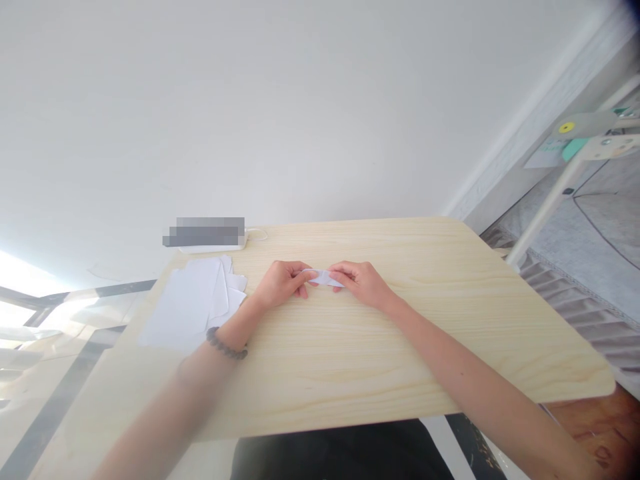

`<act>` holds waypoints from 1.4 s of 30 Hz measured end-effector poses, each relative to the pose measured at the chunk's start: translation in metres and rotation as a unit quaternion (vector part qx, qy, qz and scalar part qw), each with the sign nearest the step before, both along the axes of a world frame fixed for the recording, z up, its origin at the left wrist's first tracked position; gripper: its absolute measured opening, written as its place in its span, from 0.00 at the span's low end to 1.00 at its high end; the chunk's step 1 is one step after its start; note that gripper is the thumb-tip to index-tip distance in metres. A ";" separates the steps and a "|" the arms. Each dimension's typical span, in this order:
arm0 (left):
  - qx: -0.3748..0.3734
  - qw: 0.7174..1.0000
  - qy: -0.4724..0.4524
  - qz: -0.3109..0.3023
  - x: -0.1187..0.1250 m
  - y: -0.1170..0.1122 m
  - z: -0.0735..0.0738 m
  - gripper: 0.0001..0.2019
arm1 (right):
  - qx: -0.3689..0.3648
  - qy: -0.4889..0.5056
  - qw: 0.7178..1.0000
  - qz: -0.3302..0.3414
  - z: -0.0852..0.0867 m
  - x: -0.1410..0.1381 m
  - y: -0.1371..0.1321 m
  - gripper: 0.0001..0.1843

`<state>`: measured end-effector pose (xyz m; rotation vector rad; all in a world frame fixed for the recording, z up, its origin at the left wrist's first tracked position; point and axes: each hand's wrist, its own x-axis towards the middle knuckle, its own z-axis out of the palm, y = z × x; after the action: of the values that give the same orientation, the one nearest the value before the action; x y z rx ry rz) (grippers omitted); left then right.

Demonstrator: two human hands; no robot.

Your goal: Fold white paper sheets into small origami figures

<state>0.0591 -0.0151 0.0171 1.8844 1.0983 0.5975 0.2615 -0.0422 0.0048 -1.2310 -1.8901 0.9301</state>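
A small folded piece of white paper point(324, 277) lies between both hands over the middle of a light wooden table point(400, 347). My left hand point(283, 283) pinches its left end with closed fingers. My right hand point(361, 281) pinches its right end the same way. A dark bead bracelet point(226, 347) sits on my left wrist.
Several white paper sheets point(193, 303) lie stacked on the table's left part. A white flat device point(213, 247) with a cable sits at the far left edge by the white wall. A grey rug and a white stand point(550, 200) are on the floor at the right.
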 end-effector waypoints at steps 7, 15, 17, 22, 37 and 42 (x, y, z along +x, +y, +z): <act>-0.032 0.999 -0.035 -0.024 0.001 -0.001 -0.003 0.15 | 0.041 -0.042 0.998 -0.029 -0.001 -0.004 0.001 0.10; -0.083 0.990 -0.079 -0.078 -0.003 0.003 -0.003 0.19 | -0.031 0.013 0.999 0.019 0.005 0.000 0.002 0.14; -0.092 0.988 -0.092 -0.081 -0.003 0.004 -0.004 0.20 | -0.040 0.024 0.999 0.027 0.006 0.000 0.003 0.15; -0.071 0.992 -0.082 -0.066 -0.001 0.006 -0.006 0.20 | -0.066 0.065 0.995 0.040 0.005 0.002 0.006 0.16; 0.037 0.998 0.044 0.030 0.000 0.002 0.000 0.22 | -0.105 0.061 0.992 -0.024 0.005 0.001 0.009 0.20; 0.129 0.991 0.043 0.007 -0.001 0.002 -0.001 0.17 | -0.109 0.073 0.991 -0.012 0.009 0.005 0.009 0.20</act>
<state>0.0580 -0.0128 0.0158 2.1439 1.1331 0.6988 0.2664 -0.0336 0.0135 -1.2705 -1.6893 1.2050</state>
